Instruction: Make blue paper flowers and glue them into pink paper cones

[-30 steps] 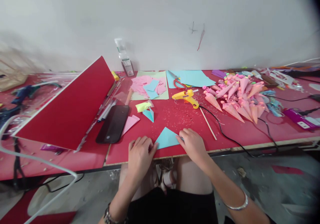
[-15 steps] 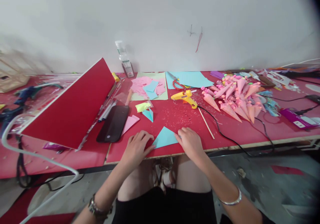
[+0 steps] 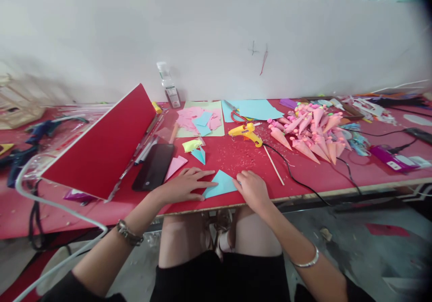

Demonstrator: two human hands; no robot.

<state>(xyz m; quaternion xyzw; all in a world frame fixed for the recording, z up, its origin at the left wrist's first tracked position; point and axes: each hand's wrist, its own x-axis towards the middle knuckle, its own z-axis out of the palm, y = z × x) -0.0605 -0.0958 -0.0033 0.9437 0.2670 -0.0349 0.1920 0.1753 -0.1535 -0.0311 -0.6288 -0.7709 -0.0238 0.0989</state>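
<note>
Head view: left hand [image 3: 184,186] and right hand [image 3: 252,189] press flat the blue paper triangle [image 3: 220,184] near the table edge [image 3: 303,197]; the left forearm now angles in farther from the left.

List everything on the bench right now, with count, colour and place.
paper triangle: one, light blue, front edge, under both hands
phone: one, black, left of the triangle
board: one, red, tilted, left
glue gun: one, yellow, centre
scissors: one, red handles, behind the glue gun
paper cones: a heap, pink, right
stick: one, wooden, beside the cord
bottle: one, clear, by the wall
table: one, red
left hand: flat on the triangle
right hand: flat on the triangle
</note>
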